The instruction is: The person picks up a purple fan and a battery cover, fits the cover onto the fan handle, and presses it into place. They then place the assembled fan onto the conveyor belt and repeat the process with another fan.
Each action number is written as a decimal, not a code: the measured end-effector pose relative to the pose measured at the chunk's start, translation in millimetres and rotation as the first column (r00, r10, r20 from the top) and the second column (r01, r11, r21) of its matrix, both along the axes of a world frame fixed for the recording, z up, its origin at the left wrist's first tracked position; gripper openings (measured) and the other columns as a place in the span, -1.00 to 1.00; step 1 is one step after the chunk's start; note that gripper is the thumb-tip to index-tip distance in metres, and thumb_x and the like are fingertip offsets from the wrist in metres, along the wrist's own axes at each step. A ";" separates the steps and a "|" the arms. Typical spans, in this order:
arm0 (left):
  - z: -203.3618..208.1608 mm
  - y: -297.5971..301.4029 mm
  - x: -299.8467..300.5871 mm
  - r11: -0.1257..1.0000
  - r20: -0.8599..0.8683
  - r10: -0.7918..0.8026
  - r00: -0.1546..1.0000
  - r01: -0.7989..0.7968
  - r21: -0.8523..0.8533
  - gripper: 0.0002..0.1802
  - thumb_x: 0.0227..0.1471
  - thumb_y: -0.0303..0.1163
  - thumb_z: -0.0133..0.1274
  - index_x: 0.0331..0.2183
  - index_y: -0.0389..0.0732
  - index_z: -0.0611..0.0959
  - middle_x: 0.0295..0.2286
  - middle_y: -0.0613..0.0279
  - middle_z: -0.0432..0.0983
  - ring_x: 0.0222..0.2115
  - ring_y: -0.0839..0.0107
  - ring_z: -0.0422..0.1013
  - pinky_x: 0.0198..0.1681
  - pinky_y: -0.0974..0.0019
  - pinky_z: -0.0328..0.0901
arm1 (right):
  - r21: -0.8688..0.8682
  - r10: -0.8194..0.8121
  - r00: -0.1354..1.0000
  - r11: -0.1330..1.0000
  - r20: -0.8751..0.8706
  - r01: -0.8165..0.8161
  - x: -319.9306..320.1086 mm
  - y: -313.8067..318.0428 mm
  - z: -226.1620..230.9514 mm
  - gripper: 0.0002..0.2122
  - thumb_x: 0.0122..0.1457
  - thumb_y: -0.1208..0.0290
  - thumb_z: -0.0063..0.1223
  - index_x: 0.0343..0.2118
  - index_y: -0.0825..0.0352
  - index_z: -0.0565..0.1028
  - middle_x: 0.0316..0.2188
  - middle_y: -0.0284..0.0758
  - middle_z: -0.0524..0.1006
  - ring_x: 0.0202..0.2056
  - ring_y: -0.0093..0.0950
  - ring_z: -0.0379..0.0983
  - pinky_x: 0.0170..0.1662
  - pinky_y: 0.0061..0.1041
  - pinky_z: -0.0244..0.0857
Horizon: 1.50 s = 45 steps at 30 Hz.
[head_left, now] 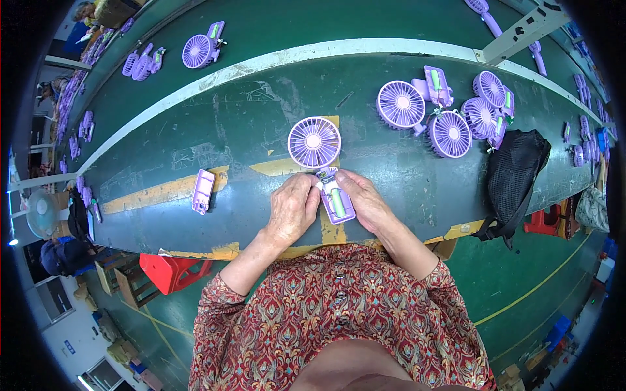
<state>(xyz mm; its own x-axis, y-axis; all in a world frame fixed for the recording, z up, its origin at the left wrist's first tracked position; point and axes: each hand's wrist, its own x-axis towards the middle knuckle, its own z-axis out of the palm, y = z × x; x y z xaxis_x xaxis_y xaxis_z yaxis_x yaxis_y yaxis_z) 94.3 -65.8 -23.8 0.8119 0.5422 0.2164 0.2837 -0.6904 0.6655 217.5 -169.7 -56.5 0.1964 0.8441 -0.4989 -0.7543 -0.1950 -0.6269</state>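
In front of me lies a purple handheld fan [314,142], its round grille pointing away from me. Its handle is uncovered, showing a green battery [338,203] and a small circuit board near the neck. My left hand [295,202] pinches the left side of the handle close to the board. On the opposite side, my right hand [362,195] grips the handle, the thumb lying near its top. My fingertips partly hide the board and wires. A loose purple handle cover [203,191] rests on the table to the left of my left hand.
Several purple fans [450,133] with uncovered handles sit at the right of the green table [261,221]. A black mesh bag [518,173] hangs over its near right edge. Beyond a white rail [326,49] lie more fans [197,51]. Red stools [171,272] stand below.
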 end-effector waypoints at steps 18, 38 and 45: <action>6.1 -4.1 2.0 0.993 0.029 -0.085 0.996 0.083 0.079 -0.66 -0.19 -0.68 0.04 -0.25 -0.29 0.52 -0.38 0.03 0.47 -0.43 0.11 0.47 -0.40 0.25 0.39 | 0.082 0.069 0.994 0.994 0.088 -0.076 2.2 -7.3 12.6 -0.68 0.25 0.36 -0.19 0.01 0.41 0.28 -0.20 -0.39 0.42 -0.22 -0.66 0.33 -0.14 -0.63 0.27; 11.3 -4.4 1.9 0.942 -0.157 -0.181 0.971 0.217 0.254 -0.60 -0.32 -0.66 0.06 -0.27 -0.32 0.56 -0.40 0.14 0.41 -0.42 0.22 0.44 -0.43 0.26 0.40 | 0.067 0.095 0.962 0.991 0.258 -0.116 -5.4 -3.3 5.5 -0.69 0.21 0.54 -0.18 0.03 0.39 0.28 -0.17 -0.40 0.41 -0.17 -0.66 0.31 -0.09 -0.65 0.24; 9.9 -2.0 1.1 0.948 -0.116 -0.203 0.972 0.225 0.227 -0.62 -0.32 -0.65 0.05 -0.29 -0.33 0.55 -0.40 0.13 0.41 -0.42 0.20 0.44 -0.43 0.25 0.40 | 0.069 0.057 0.982 0.995 0.178 -0.070 -8.1 -2.4 5.3 -0.71 0.21 0.56 -0.18 0.00 0.39 0.29 -0.18 -0.39 0.42 -0.17 -0.67 0.30 -0.09 -0.65 0.22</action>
